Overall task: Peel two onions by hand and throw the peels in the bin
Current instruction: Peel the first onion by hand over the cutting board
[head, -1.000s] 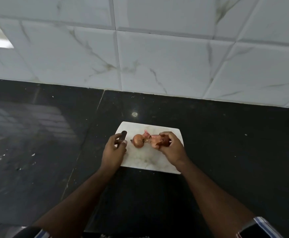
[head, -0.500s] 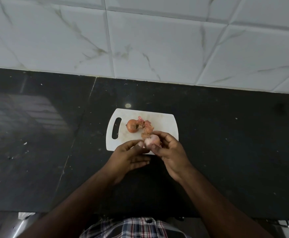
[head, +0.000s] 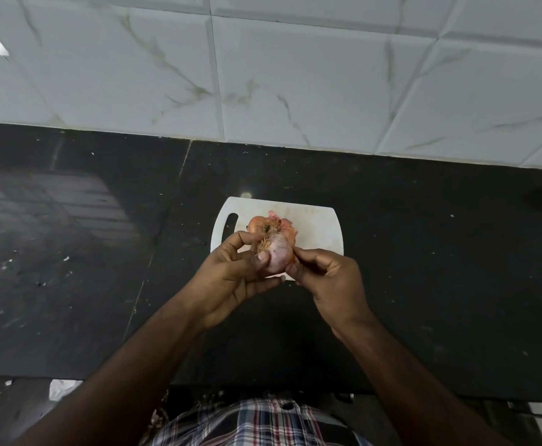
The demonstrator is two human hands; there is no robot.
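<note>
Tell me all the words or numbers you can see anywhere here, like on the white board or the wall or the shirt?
There are none to read.
The white cutting board is blank.
The wall tiles carry only grey marble veins.
The black counter has only specks and reflections.
The checked shirt shows only its pattern.
The onion in the left hand and right hand bears no sticker.

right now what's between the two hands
In the head view, the half-peeled onion, gripped by the left hand and pinched by the right hand.
</note>
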